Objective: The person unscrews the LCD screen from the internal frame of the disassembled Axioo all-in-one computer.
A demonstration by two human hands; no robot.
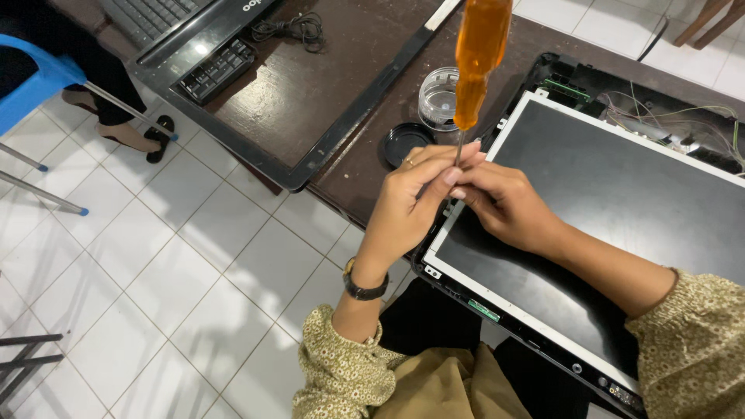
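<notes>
A screwdriver (pixel 479 58) with a clear orange handle stands upright, its thin metal shaft running down between my two hands. My left hand (pixel 415 194), with a ring and a black wristwatch, pinches the shaft near its lower end. My right hand (pixel 500 203) meets it from the right, fingertips on the shaft beside the left edge of a dismantled laptop screen panel (pixel 621 202). The tip is hidden behind my fingers. The dark panel sits in a silver frame on the brown table (pixel 365 163).
A small clear round container (pixel 440 97) and its black lid (pixel 407 143) sit behind my hands. A black screen bezel (pixel 341 116), a keyboard part (pixel 217 70) and a laptop lie farther left. Loose wires (pixel 675 116) run at the panel's top right. Another person's feet rest on the tiled floor (pixel 155 256).
</notes>
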